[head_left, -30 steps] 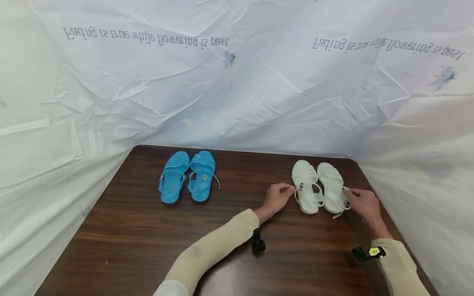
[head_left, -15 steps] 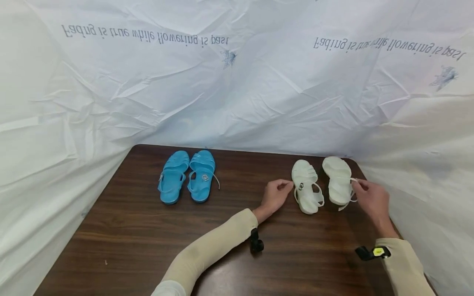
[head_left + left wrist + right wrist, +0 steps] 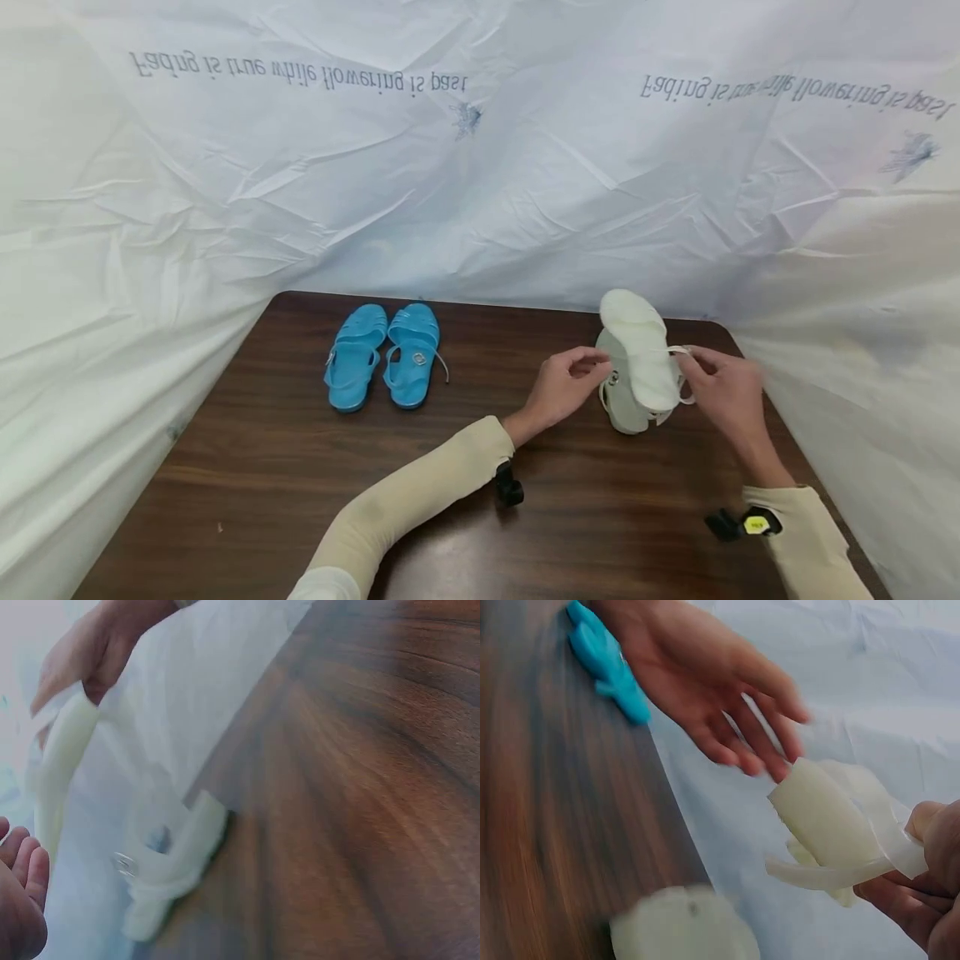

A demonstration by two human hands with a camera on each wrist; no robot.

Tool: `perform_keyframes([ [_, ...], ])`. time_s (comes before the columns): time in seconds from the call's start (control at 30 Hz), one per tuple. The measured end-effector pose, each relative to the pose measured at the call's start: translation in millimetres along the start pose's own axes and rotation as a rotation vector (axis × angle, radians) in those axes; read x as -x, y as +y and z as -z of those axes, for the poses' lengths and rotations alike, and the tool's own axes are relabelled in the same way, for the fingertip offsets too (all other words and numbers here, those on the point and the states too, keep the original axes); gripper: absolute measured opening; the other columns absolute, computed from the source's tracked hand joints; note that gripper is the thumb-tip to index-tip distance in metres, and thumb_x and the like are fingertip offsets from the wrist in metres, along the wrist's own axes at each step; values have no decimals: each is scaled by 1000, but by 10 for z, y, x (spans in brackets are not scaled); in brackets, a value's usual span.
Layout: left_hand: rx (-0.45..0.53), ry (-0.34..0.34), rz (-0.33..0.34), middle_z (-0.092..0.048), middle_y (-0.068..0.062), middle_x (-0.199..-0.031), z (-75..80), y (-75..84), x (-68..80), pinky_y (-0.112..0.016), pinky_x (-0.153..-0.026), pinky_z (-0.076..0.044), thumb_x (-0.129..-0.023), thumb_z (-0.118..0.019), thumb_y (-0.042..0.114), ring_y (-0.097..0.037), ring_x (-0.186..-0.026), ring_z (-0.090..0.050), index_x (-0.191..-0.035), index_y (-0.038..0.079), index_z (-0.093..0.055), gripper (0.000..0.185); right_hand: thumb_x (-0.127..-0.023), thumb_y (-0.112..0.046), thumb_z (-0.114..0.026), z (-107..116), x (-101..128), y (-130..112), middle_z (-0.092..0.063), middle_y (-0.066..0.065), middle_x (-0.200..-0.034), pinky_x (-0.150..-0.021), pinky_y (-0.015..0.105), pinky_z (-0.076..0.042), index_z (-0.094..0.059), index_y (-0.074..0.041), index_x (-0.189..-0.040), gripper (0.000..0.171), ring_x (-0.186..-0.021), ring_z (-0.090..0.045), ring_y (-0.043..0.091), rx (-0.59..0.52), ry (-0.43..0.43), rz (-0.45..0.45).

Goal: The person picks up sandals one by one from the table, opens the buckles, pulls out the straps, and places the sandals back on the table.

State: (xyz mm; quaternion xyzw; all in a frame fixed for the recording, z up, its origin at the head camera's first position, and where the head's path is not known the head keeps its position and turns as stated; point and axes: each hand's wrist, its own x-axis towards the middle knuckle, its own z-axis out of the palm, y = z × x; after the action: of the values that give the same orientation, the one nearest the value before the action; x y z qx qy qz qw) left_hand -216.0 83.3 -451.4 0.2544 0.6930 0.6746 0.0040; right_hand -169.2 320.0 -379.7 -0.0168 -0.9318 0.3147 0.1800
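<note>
My right hand (image 3: 693,367) pinches the ankle strap of a white jelly sandal (image 3: 639,350) and holds it off the table, tilted with its sole toward me. The right wrist view shows that sandal (image 3: 825,825) hanging from my fingers (image 3: 922,892). The second white sandal (image 3: 619,404) lies flat on the brown table (image 3: 450,517), partly hidden behind the raised one. My left hand (image 3: 592,367) hovers just left of both, fingers loosely spread and holding nothing; it is seen open (image 3: 727,697) from the right wrist. In the left wrist view the lying sandal (image 3: 176,862) sits at the table's far edge.
A pair of blue jelly sandals (image 3: 382,367) stands side by side at the table's back left. Crinkled white plastic sheeting (image 3: 480,192) printed with text walls in the table at the back and on both sides.
My right hand has lifted the right white sandal off the table and swung it left over its mate, turning the sole toward me. My left hand has risen slightly and opened.
</note>
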Motion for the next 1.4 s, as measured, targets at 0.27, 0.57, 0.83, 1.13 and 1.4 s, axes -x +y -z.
perform_keyframes([
  [0.27, -208, -29, 0, -58, 0, -113, 108, 243, 53, -20, -74, -49, -106, -55, 41, -5, -87, -55, -125, 13, -73, 38, -102, -31, -64, -311, 110, -371, -77, 18, -93, -53, 21, -47, -75, -1, -120, 37, -64, -62, 7, -43, -14, 33],
  [0.57, -219, -58, 36, -65, 4, -105, 475, 301, 319, -24, -68, -48, -104, -62, 38, -8, -80, -56, -119, 17, -75, 29, -100, -26, -68, -608, 288, -551, -77, 8, -86, -56, 21, -49, -78, -4, -114, 28, -67, -62, 8, -131, -78, 40],
  [0.83, -208, -117, 91, -72, 6, -103, 778, 249, 666, -25, -69, -49, -104, -62, 37, -9, -80, -59, -125, 16, -73, 32, -97, -20, -71, -876, 508, -667, -78, 4, -87, -58, 23, -50, -80, -5, -108, 20, -67, -63, 6, -240, -176, 71],
  [1.13, -226, -115, 168, -71, 4, -123, 968, 144, 1026, -28, -85, -51, -104, -62, 35, -14, -103, -59, -127, 17, -73, 32, -94, -13, -73, -1122, 745, -747, -76, 1, -84, -58, 23, -51, -80, -4, -105, 15, -67, -62, 7, -324, -280, 46],
  [1.4, -227, -65, 207, -73, 2, -122, 1034, 134, 1262, -29, -88, -48, -102, -66, 28, -16, -105, -59, -123, 14, -76, 27, -93, -14, -75, -1250, 871, -819, -77, -3, -88, -63, 22, -54, -81, -7, -106, 16, -73, -67, 3, -311, -338, 18],
])
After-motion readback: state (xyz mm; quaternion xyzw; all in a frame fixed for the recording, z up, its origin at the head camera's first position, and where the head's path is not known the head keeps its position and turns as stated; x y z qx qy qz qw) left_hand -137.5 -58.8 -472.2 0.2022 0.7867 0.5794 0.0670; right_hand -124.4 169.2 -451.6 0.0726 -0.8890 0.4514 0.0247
